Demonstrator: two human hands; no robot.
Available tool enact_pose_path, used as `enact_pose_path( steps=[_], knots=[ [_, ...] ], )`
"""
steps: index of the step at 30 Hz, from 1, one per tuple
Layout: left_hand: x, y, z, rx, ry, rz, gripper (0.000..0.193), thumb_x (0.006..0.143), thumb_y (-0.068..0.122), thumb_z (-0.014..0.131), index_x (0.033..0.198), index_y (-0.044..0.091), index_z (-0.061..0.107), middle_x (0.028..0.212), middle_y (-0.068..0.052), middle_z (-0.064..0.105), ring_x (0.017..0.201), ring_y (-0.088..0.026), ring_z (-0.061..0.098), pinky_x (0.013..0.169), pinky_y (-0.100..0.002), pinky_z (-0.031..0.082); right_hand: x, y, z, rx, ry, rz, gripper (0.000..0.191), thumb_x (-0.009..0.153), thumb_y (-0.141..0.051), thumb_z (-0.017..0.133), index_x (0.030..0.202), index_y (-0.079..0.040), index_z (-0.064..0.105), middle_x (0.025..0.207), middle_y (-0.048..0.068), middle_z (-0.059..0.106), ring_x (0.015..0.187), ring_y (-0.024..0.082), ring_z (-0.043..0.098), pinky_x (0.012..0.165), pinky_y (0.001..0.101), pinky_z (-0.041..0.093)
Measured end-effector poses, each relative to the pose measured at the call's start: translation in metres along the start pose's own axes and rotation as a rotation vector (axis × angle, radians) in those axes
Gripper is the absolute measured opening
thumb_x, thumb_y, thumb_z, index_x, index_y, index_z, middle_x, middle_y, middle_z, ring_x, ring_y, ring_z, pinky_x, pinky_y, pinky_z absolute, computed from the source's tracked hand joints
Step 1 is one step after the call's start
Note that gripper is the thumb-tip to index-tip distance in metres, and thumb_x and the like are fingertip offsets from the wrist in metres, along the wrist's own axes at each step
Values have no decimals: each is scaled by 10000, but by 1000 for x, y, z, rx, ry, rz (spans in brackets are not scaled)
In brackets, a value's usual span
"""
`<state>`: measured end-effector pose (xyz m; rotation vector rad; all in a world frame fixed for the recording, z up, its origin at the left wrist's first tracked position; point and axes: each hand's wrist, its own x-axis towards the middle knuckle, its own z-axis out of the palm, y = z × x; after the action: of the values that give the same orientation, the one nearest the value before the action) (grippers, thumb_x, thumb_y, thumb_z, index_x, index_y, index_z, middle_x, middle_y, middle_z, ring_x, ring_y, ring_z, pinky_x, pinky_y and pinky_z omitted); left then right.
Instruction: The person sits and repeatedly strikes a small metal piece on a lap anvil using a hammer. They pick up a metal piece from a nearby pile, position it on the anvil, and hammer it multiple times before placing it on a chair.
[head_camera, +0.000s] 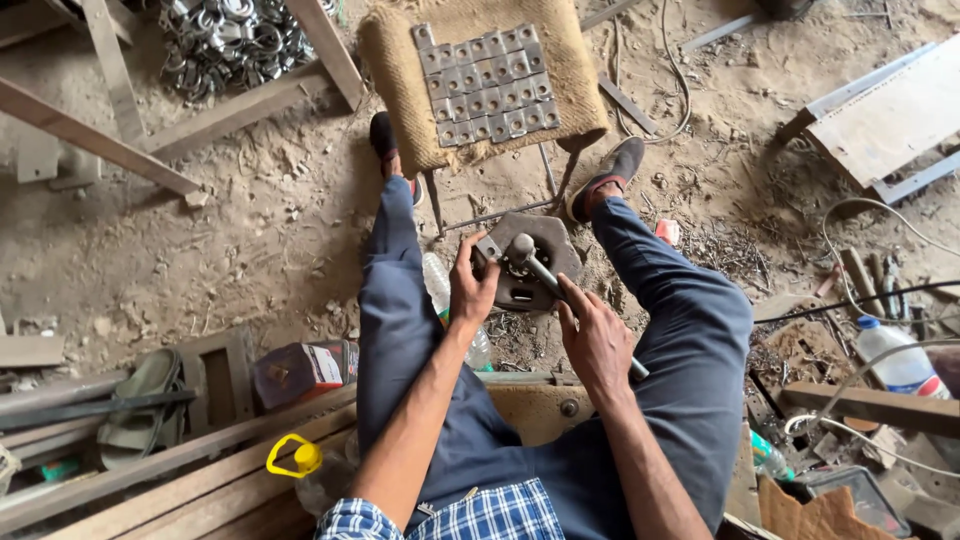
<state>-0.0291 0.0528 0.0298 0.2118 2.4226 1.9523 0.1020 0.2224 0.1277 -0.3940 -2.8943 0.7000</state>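
A small metal piece (487, 250) is pinched by the left hand (470, 290) on the press (525, 262), steadied under its head, while the lever (570, 300) is gripped by the right hand (597, 340). Beyond the press, plates (487, 85) are laid out on a sack-covered stool (560, 60), within reach.

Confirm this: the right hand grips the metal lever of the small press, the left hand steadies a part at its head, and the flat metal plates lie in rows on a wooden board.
Wrong on one point: in the head view the flat metal plates lie on a burlap-covered stool, not a wooden board. The right hand grips the lever; the left hand is at the press head.
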Motion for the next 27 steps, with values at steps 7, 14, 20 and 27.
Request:
enact_pose_path(
  steps=[7, 14, 20, 27],
  knots=[
    [-3, 5, -1, 20, 38, 183, 597, 999, 520, 615, 1400, 80, 572, 1319, -181, 673, 1223, -311, 633, 1070, -463, 483, 0, 8, 4, -22, 11, 2, 441, 1009, -377, 585, 1432, -255, 609, 1023, 66, 745, 715, 207, 670, 566, 363, 523],
    [-3, 7, 0, 39, 40, 109, 649, 962, 577, 618, 1392, 92, 582, 1101, -137, 721, 1035, -266, 695, 938, -424, 547, 0, 10, 4, -58, -4, -1, 443, 1013, -388, 575, 1433, -247, 604, 953, 48, 740, 635, 180, 633, 505, 349, 463],
    [-2, 5, 1, 22, 54, 172, 622, 981, 547, 640, 1390, 82, 580, 1180, -149, 710, 1101, -276, 683, 972, -435, 537, 3, 13, 7, -20, -44, 10, 459, 1020, -383, 551, 1448, -221, 583, 889, 52, 716, 571, 160, 603, 467, 325, 439],
    [0, 0, 2, 6, 43, 115, 614, 960, 534, 644, 1380, 89, 583, 1122, -130, 707, 1044, -251, 687, 940, -450, 550, 3, 12, 8, -28, -27, -13, 453, 1027, -375, 547, 1448, -212, 573, 885, 61, 710, 576, 157, 604, 475, 335, 462]
  ],
)
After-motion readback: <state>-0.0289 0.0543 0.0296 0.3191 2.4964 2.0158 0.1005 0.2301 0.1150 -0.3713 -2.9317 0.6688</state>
